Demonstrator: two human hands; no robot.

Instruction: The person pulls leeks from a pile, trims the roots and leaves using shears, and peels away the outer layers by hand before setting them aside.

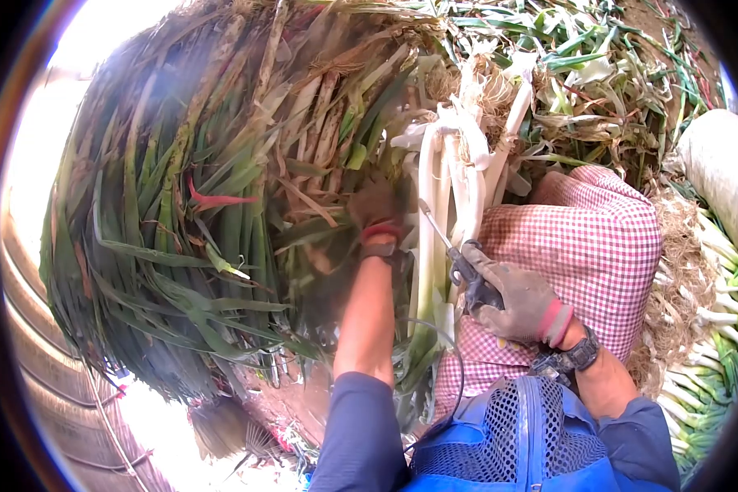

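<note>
My right hand [517,299], in a dirty grey glove with a pink cuff, is closed around the handle of an air blow gun [472,283]. Its thin metal nozzle points up and left, and a dark hose trails from the gun. My gloved left hand [375,203] reaches into a big heap of unpeeled green onions [197,172]; leaves and haze obscure its fingers. Between both hands, several thick stripped white stalks [459,168] lie with their roots away from me, beside the nozzle. Red-and-white checked cloth [574,246] lies under my right arm.
Loose leaves and peelings [599,107] pile up at the far right. Rows of cleaned green onions [713,361] with roots lie along the right edge, near a whitish rounded bundle [716,164]. Ribbed curved sheeting [49,353] stands at the left.
</note>
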